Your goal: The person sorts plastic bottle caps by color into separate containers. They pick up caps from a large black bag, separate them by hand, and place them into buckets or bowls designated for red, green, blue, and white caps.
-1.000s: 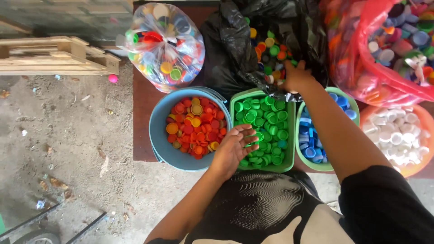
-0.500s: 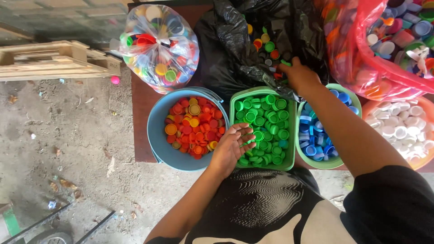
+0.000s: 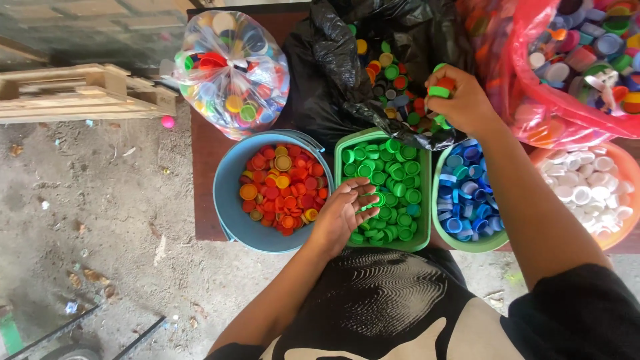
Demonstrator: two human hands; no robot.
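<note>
Overhead, I see four containers lined along the brown table's (image 3: 203, 167) near edge: blue bowl (image 3: 230, 200) of red and orange caps, green tub (image 3: 347, 143) of green caps, green bowl (image 3: 467, 243) of blue caps, orange bowl (image 3: 627, 167) of white caps. Behind, a clear bag (image 3: 230, 73), black bag (image 3: 320, 80), red bag (image 3: 533, 93). Right hand (image 3: 460, 100) pinches a green cap (image 3: 439, 91) over the black bag's mixed caps. Left hand (image 3: 343, 213) rests loosely curled, fingers on the green tub's caps.
</note>
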